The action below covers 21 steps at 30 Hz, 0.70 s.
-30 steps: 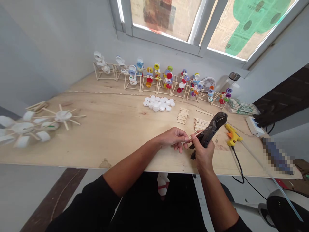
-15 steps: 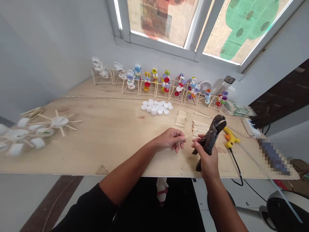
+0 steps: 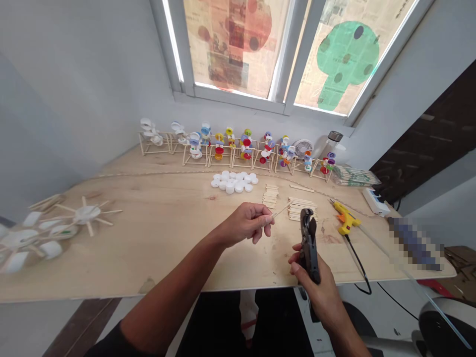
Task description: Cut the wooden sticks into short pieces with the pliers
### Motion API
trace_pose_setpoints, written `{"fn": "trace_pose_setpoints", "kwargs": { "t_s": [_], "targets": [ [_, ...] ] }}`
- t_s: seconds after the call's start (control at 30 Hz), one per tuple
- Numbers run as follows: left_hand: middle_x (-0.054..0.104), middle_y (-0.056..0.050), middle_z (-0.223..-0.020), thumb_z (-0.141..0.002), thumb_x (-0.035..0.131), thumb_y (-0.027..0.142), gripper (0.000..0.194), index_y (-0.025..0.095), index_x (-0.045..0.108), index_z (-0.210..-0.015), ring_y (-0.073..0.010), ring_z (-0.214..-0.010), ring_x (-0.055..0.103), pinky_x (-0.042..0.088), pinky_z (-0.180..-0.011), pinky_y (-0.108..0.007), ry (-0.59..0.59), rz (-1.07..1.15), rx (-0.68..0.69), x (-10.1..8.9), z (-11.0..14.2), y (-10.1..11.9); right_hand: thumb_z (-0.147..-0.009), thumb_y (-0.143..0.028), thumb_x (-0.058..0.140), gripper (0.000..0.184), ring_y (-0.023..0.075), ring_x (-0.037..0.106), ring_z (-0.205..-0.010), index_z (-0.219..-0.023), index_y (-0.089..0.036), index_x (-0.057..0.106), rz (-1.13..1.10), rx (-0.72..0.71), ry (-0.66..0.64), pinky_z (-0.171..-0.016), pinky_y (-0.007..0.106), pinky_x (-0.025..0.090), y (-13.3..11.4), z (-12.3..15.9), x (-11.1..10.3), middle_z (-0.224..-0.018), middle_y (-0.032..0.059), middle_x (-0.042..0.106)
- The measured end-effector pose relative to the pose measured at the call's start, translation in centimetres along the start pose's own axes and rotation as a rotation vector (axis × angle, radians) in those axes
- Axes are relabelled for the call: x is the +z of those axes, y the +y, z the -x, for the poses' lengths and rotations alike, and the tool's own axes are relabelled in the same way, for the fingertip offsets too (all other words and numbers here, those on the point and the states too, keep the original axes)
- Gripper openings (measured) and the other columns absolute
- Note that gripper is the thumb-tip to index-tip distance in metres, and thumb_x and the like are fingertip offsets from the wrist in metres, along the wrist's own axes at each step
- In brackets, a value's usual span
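Observation:
Between the fingertips of my left hand (image 3: 250, 222) is a thin wooden stick (image 3: 281, 210), its free end slanting up to the right. My right hand (image 3: 316, 277) is wrapped around the handles of a dark hand cutter (image 3: 308, 243), whose curved jaws point up and away from me. Stick and cutter are apart. Just beyond my hands lie two piles of short wooden sticks, a left pile (image 3: 270, 196) and a right pile (image 3: 302, 208). A cluster of white bottle caps (image 3: 234, 182) sits behind my left hand.
Wooden frames with colourful cap wheels (image 3: 245, 148) line the wall. A yellow glue gun (image 3: 346, 218) with a black cable lies right, near a white power strip (image 3: 376, 202). Stick-and-cap wheels (image 3: 88, 214) lie left. A bagged stick bundle (image 3: 355, 175) and a small fan (image 3: 302, 148) stand behind.
My right hand has lowered the cutter toward the table's front edge, turning its jaws more upright and away from the stick. My left hand still holds the stick. The view has tilted up.

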<state>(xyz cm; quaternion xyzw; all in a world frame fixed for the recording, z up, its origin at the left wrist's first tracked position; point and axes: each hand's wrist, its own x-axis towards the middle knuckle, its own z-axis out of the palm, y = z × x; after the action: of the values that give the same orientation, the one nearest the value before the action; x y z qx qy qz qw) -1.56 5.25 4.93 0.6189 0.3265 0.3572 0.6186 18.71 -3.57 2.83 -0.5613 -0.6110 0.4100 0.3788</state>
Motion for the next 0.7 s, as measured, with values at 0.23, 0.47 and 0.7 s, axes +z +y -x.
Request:
{"fn": "trace_pose_setpoints", "kwargs": {
  "t_s": [0.23,0.47,0.7],
  "targets": [
    [0.06,0.0,-0.062,-0.08,0.051,0.033,0.023,0.012,0.052,-0.072,-0.0031,-0.038,0.046,0.035,-0.041,-0.016,-0.011,-0.131,0.017,1.1,2.2,3.0,-0.081,-0.03,0.049,0.025,0.0182,0.057,-0.081,-0.104,-0.022,0.049,0.092,-0.047,-0.085,-0.073,0.027,0.044,0.4,0.4,0.6,-0.085,0.0019,0.059],
    [0.055,0.002,-0.058,-0.082,0.046,0.032,0.023,0.013,0.052,-0.069,-0.0031,-0.039,0.045,0.034,-0.042,-0.016,-0.019,-0.365,0.002,1.8,2.3,4.3,-0.079,-0.026,0.05,0.024,0.0158,0.056,-0.076,-0.103,-0.022,0.05,0.076,-0.048,-0.126,-0.069,0.026,0.043,-0.5,0.7,1.2,-0.081,-0.001,0.059],
    [0.054,0.004,-0.054,-0.082,0.043,0.031,0.024,0.014,0.052,-0.068,-0.0045,-0.039,0.046,0.033,-0.041,-0.015,-0.059,-0.534,-0.036,1.7,1.6,4.8,-0.08,-0.03,0.05,0.026,0.015,0.055,-0.07,-0.103,-0.019,0.049,-0.024,-0.045,-0.151,-0.066,0.026,0.043,-0.5,-0.1,1.8,-0.079,0.0001,0.057]
  ]
}}
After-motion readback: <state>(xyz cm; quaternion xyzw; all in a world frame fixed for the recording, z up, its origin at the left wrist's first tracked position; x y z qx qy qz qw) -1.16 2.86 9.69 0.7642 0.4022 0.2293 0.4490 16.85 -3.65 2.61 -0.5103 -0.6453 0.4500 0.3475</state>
